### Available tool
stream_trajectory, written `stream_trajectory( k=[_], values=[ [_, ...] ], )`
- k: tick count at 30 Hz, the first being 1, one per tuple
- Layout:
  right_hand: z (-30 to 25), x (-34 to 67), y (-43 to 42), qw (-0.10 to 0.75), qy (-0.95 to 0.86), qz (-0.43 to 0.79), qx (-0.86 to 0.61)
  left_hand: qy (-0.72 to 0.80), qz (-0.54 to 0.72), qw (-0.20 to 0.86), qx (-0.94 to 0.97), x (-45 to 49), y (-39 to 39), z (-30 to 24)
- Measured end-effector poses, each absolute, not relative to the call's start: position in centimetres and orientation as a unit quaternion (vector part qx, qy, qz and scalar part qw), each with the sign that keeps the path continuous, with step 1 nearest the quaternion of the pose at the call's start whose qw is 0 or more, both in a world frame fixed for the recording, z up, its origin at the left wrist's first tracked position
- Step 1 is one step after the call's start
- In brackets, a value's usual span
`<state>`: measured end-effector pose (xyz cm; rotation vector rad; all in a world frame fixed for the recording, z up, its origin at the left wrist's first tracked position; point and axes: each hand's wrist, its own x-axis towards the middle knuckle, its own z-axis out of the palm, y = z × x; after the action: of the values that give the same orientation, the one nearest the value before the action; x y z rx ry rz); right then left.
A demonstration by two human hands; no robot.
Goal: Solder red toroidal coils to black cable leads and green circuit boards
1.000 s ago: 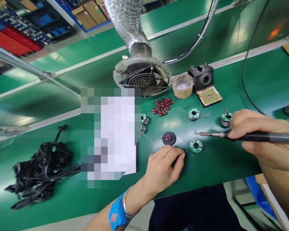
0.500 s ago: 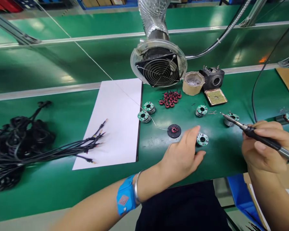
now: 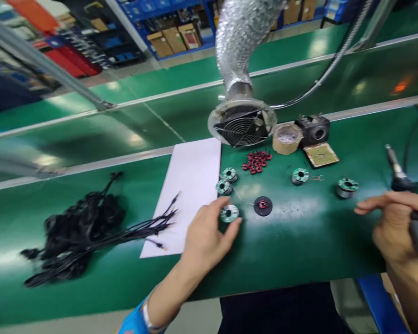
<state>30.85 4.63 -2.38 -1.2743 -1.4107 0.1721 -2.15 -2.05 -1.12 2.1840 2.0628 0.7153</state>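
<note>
My left hand [image 3: 207, 232] has its thumb and fingers round the sides of a small metal cylinder topped by a round green circuit board [image 3: 229, 213], just above or on the bench; I cannot tell which. Two similar board-topped cylinders [image 3: 224, 187] stand beyond it. To its right lies a black disc [image 3: 263, 212] bearing a red ring-shaped coil [image 3: 263, 204], with a thin wire running to it. In my right hand [image 3: 399, 222] is a soldering iron [image 3: 400, 178], tip pointing up and away. Nearest this hand stands another board-topped cylinder [image 3: 347, 188].
Black cables [image 3: 87, 227] reach onto a white sheet [image 3: 191, 171] at left. A fan hood [image 3: 244, 125] hangs over red ring coils [image 3: 257, 161]. Behind are a tape roll [image 3: 287, 139] and an iron stand [image 3: 315, 130] with a sponge tray [image 3: 320, 154]. Another cylinder [image 3: 300, 176] stands nearby.
My left hand has moved left with the board-topped cylinder, from right of the black disc to its left. My right hand has drawn the soldering iron rightward, its tip now raised. The view has shifted.
</note>
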Motion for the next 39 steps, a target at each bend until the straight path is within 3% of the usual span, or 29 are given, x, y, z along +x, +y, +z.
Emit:
stream_trajectory(
  k=[6,10,15,21,24,29,33,37,39],
  values=[
    [-2.7,32.2,5.5,0.438,-0.680,-0.049,-0.586,0.683,0.215,-0.066,0.695,-4.1,-0.4,-2.8],
    [-3.0,32.7,6.0,0.341,-0.686,0.025,-0.642,0.630,0.276,-0.136,0.713,-1.5,-0.6,-1.1],
    [-2.8,32.1,5.7,0.322,-0.702,0.116,-0.625,0.551,0.312,0.051,0.772,3.2,-0.3,0.7],
    [-3.4,30.6,2.0,0.335,-0.783,0.299,-0.431,0.491,0.236,0.325,0.773,6.5,0.6,0.0],
    [-3.8,30.1,1.1,0.311,-0.809,0.302,-0.397,0.502,0.208,0.357,0.760,7.2,1.0,-0.7],
    [-4.3,28.9,0.9,0.357,-0.804,0.236,-0.412,0.508,0.148,0.376,0.760,7.3,2.4,-0.4],
    [-4.2,28.3,0.7,0.352,-0.815,0.270,-0.373,0.531,0.114,0.388,0.745,6.4,2.9,1.1],
    [-4.2,28.1,0.7,0.342,-0.826,0.304,-0.329,0.548,0.173,0.382,0.724,6.1,2.6,1.6],
    [-4.0,28.1,0.8,0.341,-0.831,0.297,-0.325,0.544,0.227,0.467,0.659,6.5,2.4,1.2]
  ],
)
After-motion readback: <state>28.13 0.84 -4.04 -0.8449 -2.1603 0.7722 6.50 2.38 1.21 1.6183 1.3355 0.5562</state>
